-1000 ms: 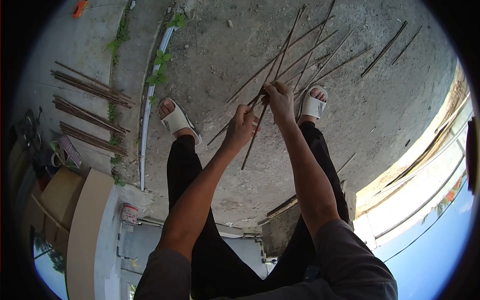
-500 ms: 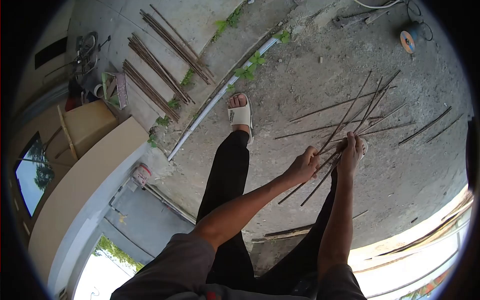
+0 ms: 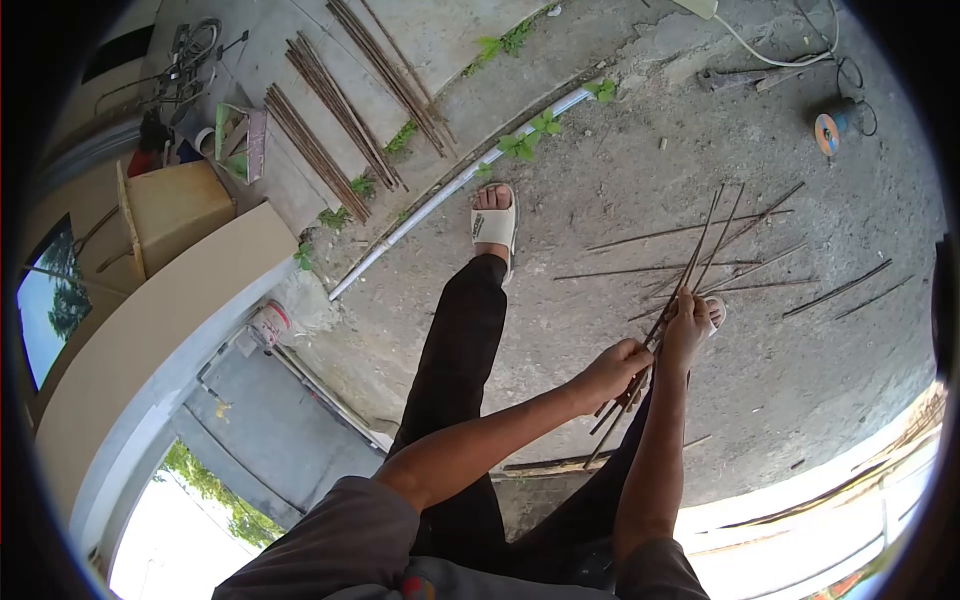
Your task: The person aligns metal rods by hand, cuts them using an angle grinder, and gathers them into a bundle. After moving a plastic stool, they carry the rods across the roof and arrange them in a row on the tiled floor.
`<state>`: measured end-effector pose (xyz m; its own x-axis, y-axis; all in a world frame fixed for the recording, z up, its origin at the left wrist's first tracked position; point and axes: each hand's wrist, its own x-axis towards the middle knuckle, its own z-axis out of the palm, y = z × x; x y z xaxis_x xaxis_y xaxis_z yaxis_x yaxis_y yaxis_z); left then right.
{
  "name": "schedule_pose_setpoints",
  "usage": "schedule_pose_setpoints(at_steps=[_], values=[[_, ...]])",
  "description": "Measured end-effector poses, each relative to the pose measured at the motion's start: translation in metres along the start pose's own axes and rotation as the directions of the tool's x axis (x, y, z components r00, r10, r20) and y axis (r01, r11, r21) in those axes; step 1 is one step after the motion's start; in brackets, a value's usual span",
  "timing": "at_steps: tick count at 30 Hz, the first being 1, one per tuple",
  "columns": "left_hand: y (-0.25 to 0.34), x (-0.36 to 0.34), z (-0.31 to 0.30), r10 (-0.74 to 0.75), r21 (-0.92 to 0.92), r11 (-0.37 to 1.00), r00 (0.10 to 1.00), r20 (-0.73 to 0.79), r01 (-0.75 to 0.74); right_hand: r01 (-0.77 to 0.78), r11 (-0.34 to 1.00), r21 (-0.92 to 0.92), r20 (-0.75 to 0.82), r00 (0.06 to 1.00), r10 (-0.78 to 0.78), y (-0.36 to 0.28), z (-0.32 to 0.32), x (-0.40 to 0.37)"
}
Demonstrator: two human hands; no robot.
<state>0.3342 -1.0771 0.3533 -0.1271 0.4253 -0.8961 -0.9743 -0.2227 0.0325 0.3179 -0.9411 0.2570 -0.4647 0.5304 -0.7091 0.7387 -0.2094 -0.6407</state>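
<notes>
My left hand (image 3: 612, 376) is closed around a narrow bunch of thin, rusty steel rods (image 3: 704, 240), near their lower ends. Just beyond it, my right hand (image 3: 684, 328) wraps the same bunch higher up, close to my right foot. The rods slant up and away from me, fanning out a little at the far tips. On the concrete beneath and beyond them, several loose rods (image 3: 640, 271) lie crossed at different angles. Two more short pieces (image 3: 838, 288) rest off to the right.
Three groups of similar rods (image 3: 335, 110) lie on the paving at upper left. A white pipe (image 3: 430, 217) runs along the paving's edge beside weeds. An angle grinder (image 3: 828, 134) with its cord lies at upper right. A wooden strip (image 3: 555, 466) is behind my legs.
My hands have drawn nearer to each other and lower towards me. The held rods, crossed and spread before, now lie closer together as a bunch. The whole view has shifted slightly.
</notes>
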Motion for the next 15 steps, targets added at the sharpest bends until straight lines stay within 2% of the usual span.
schedule_pose_setpoints(at_steps=[2,4,6,10,11,15], values=[[-0.016,0.007,-0.004,0.052,0.052,0.997,0.997,0.050,-0.054,0.051,0.999,-0.016,-0.026,0.998,-0.052,0.004,-0.007,-0.004],[-0.017,0.002,-0.003,0.027,-0.014,1.000,0.999,0.020,-0.026,-0.040,0.996,0.073,0.011,0.999,0.040,-0.001,-0.013,-0.013],[-0.019,0.001,-0.003,0.050,0.027,0.998,0.999,-0.003,-0.050,-0.030,0.997,0.071,-0.011,0.999,0.031,0.007,-0.014,-0.013],[-0.009,0.001,0.009,-0.021,0.049,0.999,0.998,-0.059,0.024,-0.023,0.985,-0.168,-0.070,0.998,0.011,0.023,-0.014,0.002],[-0.010,0.006,0.008,-0.041,0.066,0.997,0.998,-0.042,0.043,-0.018,0.967,-0.254,-0.022,1.000,0.012,0.044,-0.022,0.015],[-0.007,0.023,0.004,-0.125,0.166,0.978,0.991,-0.038,0.129,0.054,0.948,-0.315,0.005,0.998,-0.055,0.063,-0.029,0.023]])
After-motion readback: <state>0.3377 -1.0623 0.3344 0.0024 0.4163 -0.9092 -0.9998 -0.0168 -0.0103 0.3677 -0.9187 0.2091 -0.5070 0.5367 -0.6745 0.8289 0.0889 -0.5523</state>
